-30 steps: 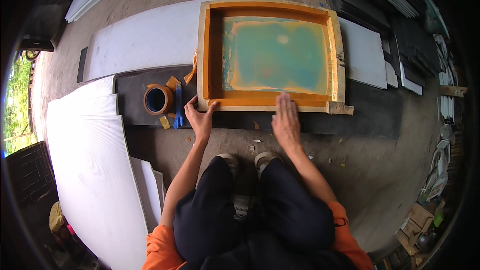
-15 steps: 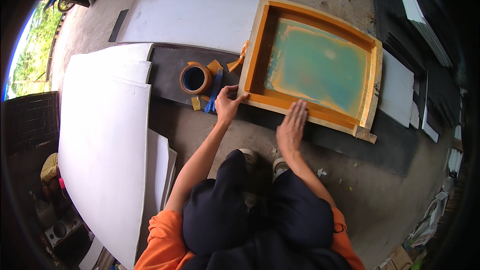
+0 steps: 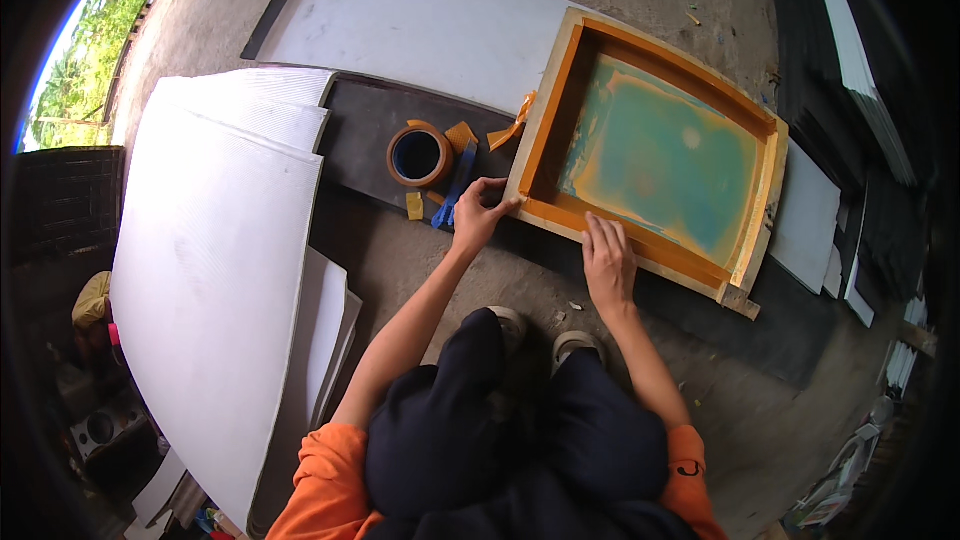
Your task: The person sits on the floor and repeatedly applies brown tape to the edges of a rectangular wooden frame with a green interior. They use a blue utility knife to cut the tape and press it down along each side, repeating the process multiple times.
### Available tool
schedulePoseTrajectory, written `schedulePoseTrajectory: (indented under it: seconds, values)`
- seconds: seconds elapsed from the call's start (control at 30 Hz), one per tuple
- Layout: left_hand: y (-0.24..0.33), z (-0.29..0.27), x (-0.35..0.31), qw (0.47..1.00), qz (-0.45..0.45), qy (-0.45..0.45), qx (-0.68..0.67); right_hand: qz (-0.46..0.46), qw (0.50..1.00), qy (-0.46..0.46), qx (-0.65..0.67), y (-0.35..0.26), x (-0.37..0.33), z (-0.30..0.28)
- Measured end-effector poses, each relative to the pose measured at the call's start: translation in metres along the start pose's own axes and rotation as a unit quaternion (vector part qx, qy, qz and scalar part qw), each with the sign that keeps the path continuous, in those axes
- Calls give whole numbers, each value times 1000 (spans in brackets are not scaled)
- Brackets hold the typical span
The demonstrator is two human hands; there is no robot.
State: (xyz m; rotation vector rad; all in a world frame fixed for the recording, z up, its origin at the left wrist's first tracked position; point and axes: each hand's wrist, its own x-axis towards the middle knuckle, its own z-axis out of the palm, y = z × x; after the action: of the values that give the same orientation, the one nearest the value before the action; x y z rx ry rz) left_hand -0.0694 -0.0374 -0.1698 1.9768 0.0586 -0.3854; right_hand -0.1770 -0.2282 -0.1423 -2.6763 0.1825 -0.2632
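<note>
Right hand (image 3: 609,262) has slid along screen (image 3: 660,165) toward left hand (image 3: 478,216); fingers extended. Screen at 2 o'clock of view; left hand pinches its 8 o'clock corner. Likely step: pressing edge tape (image 3: 665,248); next needs steady corner.

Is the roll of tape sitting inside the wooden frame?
No, the tape roll lies on the black board, to the left of the wooden frame.

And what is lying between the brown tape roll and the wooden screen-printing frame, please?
In the head view, an orange-brown scrap, a blue strip and, nearest the frame, a crumpled orange tape piece.
</note>
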Motion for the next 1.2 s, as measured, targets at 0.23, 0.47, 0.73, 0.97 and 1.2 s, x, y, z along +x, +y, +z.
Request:
schedulePoseTrajectory:
  seconds: [0.23,0.47,0.73,0.97,1.2]
  values:
    - [3,6,1,999,25,-28,-35,-43,999,-23,23,-29,39,38]
    - [3,8,-1,996,-11,-25,-80,-26,995,-44,83,-43,52,51]
    - [1,11,-2,997,3,-31,-72,18,982,-32,186,-27,68,54]
    - [9,9,3,994,-9,-77,-73,208,876,-142,411,5,80,53]
    - [24,3,9,990,-81,-106,-49,16,990,-50,129,-29,46,40]
